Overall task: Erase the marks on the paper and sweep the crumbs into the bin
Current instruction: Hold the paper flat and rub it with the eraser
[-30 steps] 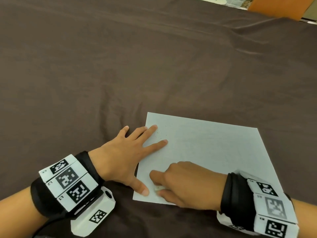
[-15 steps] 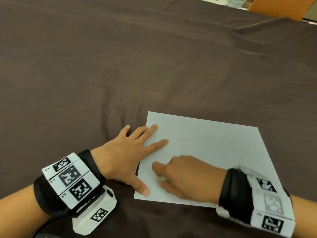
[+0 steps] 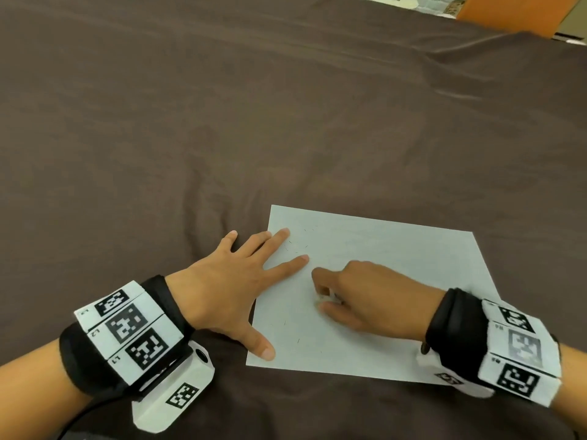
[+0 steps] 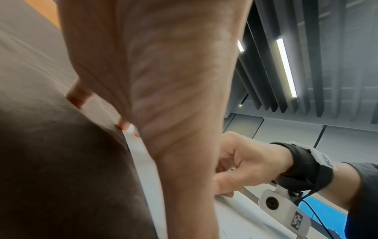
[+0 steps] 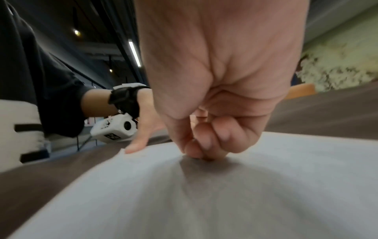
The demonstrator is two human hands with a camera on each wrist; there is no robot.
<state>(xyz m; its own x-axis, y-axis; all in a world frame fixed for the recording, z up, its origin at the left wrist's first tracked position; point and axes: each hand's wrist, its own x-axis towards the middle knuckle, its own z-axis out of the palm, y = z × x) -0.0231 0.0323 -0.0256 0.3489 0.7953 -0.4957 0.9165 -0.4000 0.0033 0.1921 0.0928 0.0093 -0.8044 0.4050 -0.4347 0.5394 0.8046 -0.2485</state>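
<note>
A white sheet of paper [image 3: 397,274] lies on the dark brown cloth [image 3: 222,122]. My left hand [image 3: 241,281] is spread flat on the sheet's left edge, fingers straight, thumb on the near-left corner. My right hand [image 3: 359,296] is curled over the sheet's left-middle and pinches a small white eraser [image 3: 330,295] against the paper; most of the eraser is hidden by the fingers. Tiny dark crumbs [image 3: 297,244] lie near my left fingertips, a few more [image 3: 298,340] toward the near edge. In the right wrist view the curled fingers [image 5: 206,145] press down on the paper [image 5: 266,186].
The brown cloth covers the whole table around the sheet. At the far right edge stands an orange object [image 3: 508,11], and a pale round thing [image 3: 392,0] lies beyond the cloth. No bin is in view.
My right hand has slid with the eraser up the sheet, from near the front-left corner toward the left-middle. The left hand has stayed flat in place.
</note>
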